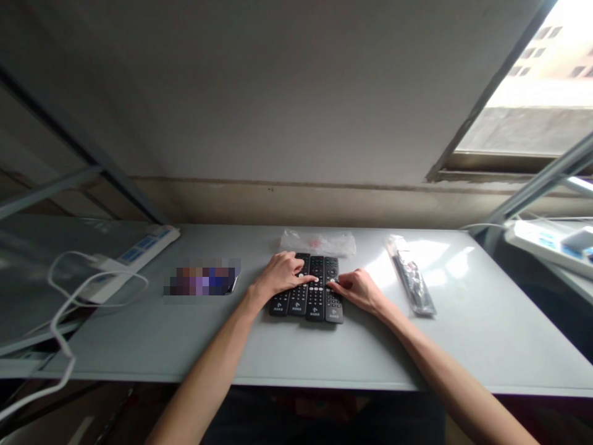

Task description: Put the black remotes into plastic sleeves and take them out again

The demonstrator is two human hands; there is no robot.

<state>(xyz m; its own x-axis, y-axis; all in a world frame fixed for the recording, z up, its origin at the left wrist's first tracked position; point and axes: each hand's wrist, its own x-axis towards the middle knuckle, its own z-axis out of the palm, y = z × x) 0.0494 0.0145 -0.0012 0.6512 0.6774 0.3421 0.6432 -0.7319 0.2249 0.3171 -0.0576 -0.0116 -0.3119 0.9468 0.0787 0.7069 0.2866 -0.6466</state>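
Several black remote controls (315,303) lie side by side in a row on the grey desk, buttons up, their lower ends uneven. Across the left part of the row rests my left hand (283,272), fingers curled and thumb reaching right over the buttons; it hides the upper part of the left remotes. My right hand (359,289) grips the row's right side, its fingers bent and its thumb on the rightmost remote control (334,312). Just behind the row lies a crumpled clear plastic bag (319,243).
Right of my right hand lies another remote control in clear wrapping (414,278). A blurred-out flat item (201,279) is on the left. White power strips (139,256) with cables sit at both ends of the desk (296,364). A wall and window are behind.
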